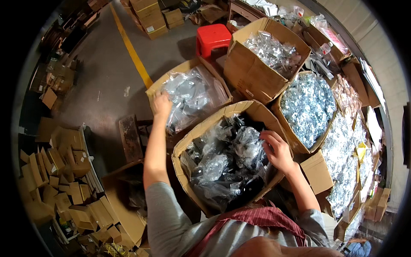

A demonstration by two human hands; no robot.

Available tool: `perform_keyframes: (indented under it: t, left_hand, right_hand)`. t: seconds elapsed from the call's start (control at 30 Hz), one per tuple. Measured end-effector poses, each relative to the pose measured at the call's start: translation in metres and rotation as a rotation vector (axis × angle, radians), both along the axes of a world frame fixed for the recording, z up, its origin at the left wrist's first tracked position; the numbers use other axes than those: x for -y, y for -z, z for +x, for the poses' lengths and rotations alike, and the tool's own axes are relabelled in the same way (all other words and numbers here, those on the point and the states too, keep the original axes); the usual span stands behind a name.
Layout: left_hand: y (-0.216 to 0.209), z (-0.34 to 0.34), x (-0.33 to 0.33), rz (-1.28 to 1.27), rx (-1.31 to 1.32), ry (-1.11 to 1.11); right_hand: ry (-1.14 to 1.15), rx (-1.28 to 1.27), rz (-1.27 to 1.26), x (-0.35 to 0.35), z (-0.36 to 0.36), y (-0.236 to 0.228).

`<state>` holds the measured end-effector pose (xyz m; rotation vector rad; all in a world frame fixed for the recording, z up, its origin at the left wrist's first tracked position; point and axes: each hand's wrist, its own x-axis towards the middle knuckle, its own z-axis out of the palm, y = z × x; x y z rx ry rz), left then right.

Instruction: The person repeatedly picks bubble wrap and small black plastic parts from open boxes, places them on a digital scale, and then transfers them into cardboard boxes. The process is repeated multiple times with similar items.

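Apron [261, 216] borders the central box [259, 112], apparently set close for reach, right hand [279, 153] half-curled at its bags [214, 167], left hand [162, 105] beyond, finger grips unclear.

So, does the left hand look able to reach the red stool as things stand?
Probably not without leaning: the open carton of clear plastic lies between the left hand and the red stool.

This seems a warehouse or workshop. The grey concrete floor [100, 60] has a long yellow line [129, 45]; brown cardboard boxes [149, 18] are stacked.
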<state>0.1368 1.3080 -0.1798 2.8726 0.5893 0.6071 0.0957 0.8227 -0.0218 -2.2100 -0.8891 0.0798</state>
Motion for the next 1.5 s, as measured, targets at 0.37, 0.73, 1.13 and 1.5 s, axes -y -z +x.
perform_keyframes:
  t: [0.37,0.73,1.13,1.5]
  left_hand:
    - [0.033,-0.015,-0.021,0.047,-0.357,-0.049]
    - [0.010,0.031,-0.027,-1.294,0.462,0.002]
    - [-0.167,0.011,0.086,-2.281,0.362,0.330]
    - [-0.143,-0.152,0.056,-2.151,0.390,-0.161]
  right_hand:
    - [-0.088,0.244,-0.300,-0.111,0.047,0.104]
    - [-0.494,0.235,-0.068,-0.147,0.020,0.088]
    - [-0.852,-0.034,-0.348,-0.161,-0.016,0.137]
    - [-1.067,-0.001,-0.475,-0.164,0.030,0.150]
